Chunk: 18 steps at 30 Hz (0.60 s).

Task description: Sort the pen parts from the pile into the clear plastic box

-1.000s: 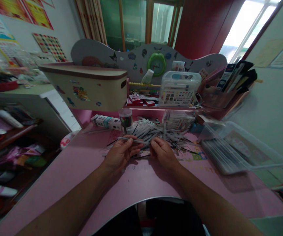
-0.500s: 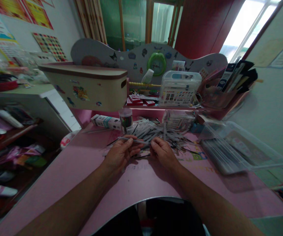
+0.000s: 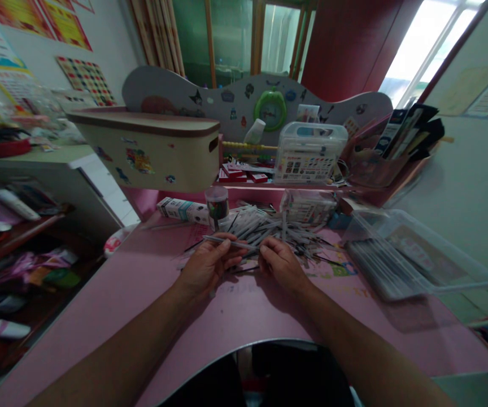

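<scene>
My left hand (image 3: 207, 264) is closed, pinching one slim grey pen-like stick (image 3: 249, 246) between thumb and fingers. At its right end, the fingertips of my right hand (image 3: 282, 263) are closed on the same stick. It lies almost level, and its exact kind is too small to make out. Just behind both hands spreads a loose pile of similar grey and whitish thin sticks (image 3: 265, 226), a few with dark ends. A clear cup (image 3: 217, 206) with dark contents stands at the pile's left.
At the right of the pink table (image 3: 222, 328) sits a clear plastic tray (image 3: 460, 282) beside a stack of thin grey sleeves (image 3: 375, 268). A long printed box (image 3: 183, 211) lies behind on the left. The shelf above carries a cream bin (image 3: 155, 155) and a clear carry case (image 3: 309, 155).
</scene>
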Available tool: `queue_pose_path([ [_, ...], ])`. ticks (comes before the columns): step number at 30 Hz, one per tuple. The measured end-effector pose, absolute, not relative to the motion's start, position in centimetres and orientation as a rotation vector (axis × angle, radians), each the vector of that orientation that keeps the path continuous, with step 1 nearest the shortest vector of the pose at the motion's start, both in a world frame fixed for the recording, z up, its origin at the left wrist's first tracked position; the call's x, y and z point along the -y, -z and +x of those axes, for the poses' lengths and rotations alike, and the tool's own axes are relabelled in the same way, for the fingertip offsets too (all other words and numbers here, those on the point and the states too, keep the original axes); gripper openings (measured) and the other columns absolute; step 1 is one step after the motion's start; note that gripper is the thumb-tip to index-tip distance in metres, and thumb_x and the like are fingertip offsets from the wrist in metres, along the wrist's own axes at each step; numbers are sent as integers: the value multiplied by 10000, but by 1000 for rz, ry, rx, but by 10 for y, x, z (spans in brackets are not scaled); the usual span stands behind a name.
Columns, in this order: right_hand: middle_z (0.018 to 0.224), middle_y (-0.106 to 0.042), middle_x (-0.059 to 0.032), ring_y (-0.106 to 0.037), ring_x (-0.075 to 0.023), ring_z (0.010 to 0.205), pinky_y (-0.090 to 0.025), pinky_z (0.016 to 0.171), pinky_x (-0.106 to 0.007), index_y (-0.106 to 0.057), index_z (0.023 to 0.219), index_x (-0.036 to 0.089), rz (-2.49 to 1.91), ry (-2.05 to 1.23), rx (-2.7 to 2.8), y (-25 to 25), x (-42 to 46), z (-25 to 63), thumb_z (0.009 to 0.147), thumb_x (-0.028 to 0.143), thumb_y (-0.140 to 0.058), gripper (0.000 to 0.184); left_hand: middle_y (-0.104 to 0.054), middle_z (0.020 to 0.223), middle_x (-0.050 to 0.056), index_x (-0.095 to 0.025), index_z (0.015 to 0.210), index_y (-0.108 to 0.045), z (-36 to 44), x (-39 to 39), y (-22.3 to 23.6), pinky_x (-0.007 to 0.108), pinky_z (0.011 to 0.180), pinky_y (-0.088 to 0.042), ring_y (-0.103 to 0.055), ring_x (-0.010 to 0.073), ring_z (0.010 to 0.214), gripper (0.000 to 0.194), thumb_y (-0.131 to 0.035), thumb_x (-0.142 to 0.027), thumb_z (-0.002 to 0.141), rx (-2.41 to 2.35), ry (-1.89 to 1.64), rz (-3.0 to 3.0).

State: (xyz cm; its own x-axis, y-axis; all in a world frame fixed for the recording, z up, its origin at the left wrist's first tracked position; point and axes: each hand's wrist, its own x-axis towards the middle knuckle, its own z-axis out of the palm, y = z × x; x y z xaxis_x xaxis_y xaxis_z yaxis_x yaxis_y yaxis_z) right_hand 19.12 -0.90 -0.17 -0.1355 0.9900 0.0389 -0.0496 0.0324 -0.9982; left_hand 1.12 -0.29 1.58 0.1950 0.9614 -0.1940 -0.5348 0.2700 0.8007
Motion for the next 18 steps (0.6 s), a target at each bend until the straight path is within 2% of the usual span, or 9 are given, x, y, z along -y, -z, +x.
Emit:
queue_pose_path([
  [4, 586, -481, 35, -447, -118, 519, -362, 505, -235, -488, 686, 216, -1074, -1301, 1336, 7, 11, 190, 898, 339, -519, 247, -792, 943, 76, -170, 947, -633, 9, 1, -13, 239, 604, -620, -749, 153, 686, 99, -694, -156, 869, -815, -1164, 704],
  [7, 653, -507, 18, -471, -141, 591, -370, 553, -251, -516, 756, 224, -1069, -1169, 1492, 5, 15, 191, 913, 327, -496, 189, -783, 918, 55, -169, 940, -650, 7, -4, -10, 218, 641, -609, -752, 155, 768, 129, -729, -210, 847, -845, -1270, 745],
  [9, 748, -559, -5, -508, -168, 699, -391, 621, -271, -544, 796, 231, -1036, -1079, 1606, 1, 19, 192, 837, 271, -581, 68, -774, 878, 41, -168, 936, -653, 5, -6, -8, 205, 657, -597, -747, 154, 799, 157, -748, -239, 833, -868, -1355, 755],
  [12, 862, -600, -33, -508, -203, 833, -389, 743, -313, -576, 788, 228, -1011, -952, 1777, -3, 24, 190, 680, 134, -654, 163, -760, 831, 26, -168, 919, -646, 3, -9, -6, 198, 639, -583, -734, 145, 766, 181, -764, -256, 815, -890, -1403, 750],
  [15, 865, -582, -38, -470, -199, 803, -355, 724, -316, -579, 810, 223, -1013, -783, 1922, -2, 25, 189, 641, 88, -626, 221, -756, 836, 31, -167, 912, -641, 3, -8, -5, 199, 633, -582, -732, 144, 757, 175, -759, -253, 816, -885, -1359, 760],
  [18, 831, -542, -25, -437, -186, 769, -323, 679, -296, -568, 791, 219, -1032, -848, 1774, 3, 25, 188, 648, 83, -600, 200, -760, 864, 41, -167, 902, -639, 7, -6, -7, 197, 617, -581, -735, 142, 745, 121, -724, -225, 839, -889, -1321, 760],
])
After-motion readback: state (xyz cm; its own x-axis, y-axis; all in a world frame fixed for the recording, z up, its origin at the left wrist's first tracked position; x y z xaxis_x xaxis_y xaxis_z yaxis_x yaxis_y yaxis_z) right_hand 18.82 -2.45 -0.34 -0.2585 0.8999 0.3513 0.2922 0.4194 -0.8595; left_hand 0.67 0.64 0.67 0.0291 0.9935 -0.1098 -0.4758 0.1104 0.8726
